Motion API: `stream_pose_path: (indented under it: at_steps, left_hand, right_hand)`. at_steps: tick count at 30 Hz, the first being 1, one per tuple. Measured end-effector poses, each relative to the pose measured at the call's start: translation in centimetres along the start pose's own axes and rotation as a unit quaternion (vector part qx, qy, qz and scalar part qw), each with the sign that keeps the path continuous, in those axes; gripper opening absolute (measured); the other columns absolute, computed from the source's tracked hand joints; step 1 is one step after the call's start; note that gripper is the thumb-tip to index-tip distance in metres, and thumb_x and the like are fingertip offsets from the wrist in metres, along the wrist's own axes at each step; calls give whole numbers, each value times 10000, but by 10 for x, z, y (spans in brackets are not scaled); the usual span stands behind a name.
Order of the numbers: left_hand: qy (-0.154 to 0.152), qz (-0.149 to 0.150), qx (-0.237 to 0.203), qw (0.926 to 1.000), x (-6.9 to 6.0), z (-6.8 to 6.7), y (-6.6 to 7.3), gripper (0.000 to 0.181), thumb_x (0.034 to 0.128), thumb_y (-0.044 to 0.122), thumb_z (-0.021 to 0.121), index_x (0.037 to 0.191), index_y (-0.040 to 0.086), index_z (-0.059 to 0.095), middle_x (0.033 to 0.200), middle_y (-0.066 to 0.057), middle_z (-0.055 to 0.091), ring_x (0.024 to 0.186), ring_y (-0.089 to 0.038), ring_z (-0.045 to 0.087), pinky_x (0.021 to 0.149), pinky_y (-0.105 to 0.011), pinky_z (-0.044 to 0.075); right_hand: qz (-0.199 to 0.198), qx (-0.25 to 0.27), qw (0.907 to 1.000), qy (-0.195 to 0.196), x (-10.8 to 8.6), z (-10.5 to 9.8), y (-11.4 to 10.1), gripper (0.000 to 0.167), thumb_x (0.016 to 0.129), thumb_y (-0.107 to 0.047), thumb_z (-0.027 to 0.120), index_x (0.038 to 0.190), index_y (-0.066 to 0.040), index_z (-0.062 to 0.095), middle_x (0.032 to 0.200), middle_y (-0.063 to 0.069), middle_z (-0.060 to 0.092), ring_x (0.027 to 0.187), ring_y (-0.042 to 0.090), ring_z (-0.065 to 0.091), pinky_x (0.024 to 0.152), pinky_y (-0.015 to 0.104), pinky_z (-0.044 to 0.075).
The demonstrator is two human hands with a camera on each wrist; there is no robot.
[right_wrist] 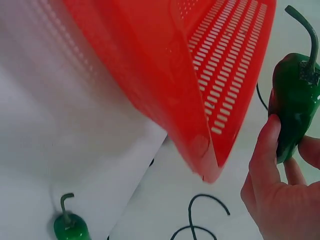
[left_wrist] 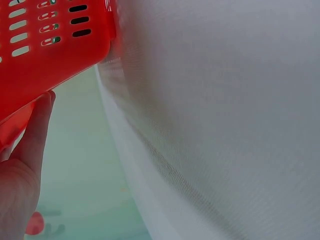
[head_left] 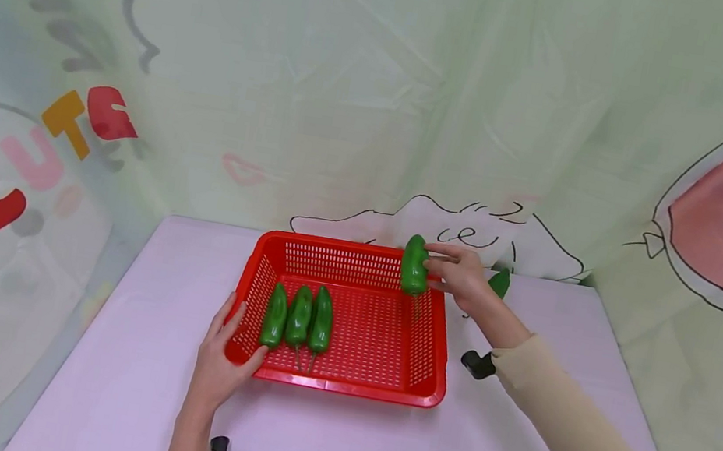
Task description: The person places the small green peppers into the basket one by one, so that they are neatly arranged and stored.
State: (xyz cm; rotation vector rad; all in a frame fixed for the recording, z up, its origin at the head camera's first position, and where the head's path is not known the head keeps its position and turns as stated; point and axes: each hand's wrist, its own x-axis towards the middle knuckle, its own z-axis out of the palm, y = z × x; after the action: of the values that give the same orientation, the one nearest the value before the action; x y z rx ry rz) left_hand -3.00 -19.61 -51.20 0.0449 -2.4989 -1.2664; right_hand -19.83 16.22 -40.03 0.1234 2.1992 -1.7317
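A red plastic basket (head_left: 346,387) with slotted walls stands on the table. Three green peppers (head_left: 299,318) lie side by side in its left half. My left hand (head_left: 220,365) holds the basket's front left corner, thumb at the front rim and fingers along the left side; the left wrist view shows only part of this hand (left_wrist: 22,175). Above the basket's back right corner, my right hand (head_left: 463,277) pinches another green pepper (head_left: 415,265) between thumb and fingers. In the right wrist view that pepper (right_wrist: 295,102) has its stem pointing up.
One more green pepper (head_left: 499,282) lies on the table right of the basket, partly hidden behind my right forearm. The pale tablecloth (head_left: 136,348) extends around the basket. A printed curtain (head_left: 353,98) hangs behind the table.
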Motion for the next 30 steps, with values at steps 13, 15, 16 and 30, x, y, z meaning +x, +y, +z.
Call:
stream_pose_path:
  at_steps: [13,15,16,30]
  left_hand:
    - [42,3,40,10000,0,1,-2,827,758,201,801,1486,63,434,1591,-55,305,1424,-338,325,978,-582,443]
    - [49,16,25,10000,0,1,-2,822,762,196,797,1487,61,433,1591,-59,306,1423,-342,326,976,-583,443]
    - [53,27,21,10000,0,1,-2,816,764,194,794,1485,59,435,1589,-62,309,1421,-343,328,981,-587,439]
    - [-7,20,-7,10000,0,0,1,830,760,226,797,1488,66,433,1597,-53,294,1431,-331,314,994,-596,427]
  right_hand:
    - [-54,118,9996,-269,7,44,3,429,961,19,555,1387,48,514,1334,304,519,1111,352,619,897,444,545]
    - [-31,156,9993,-327,9,50,5,423,953,32,563,1374,54,525,1337,302,518,1093,337,627,893,454,545]
    - [-25,156,9993,-348,9,53,5,422,949,39,566,1368,60,529,1334,307,520,1084,335,631,895,465,541]
    - [40,-360,9976,-594,3,87,15,367,931,51,605,1298,47,603,1139,252,623,939,294,687,840,478,558]
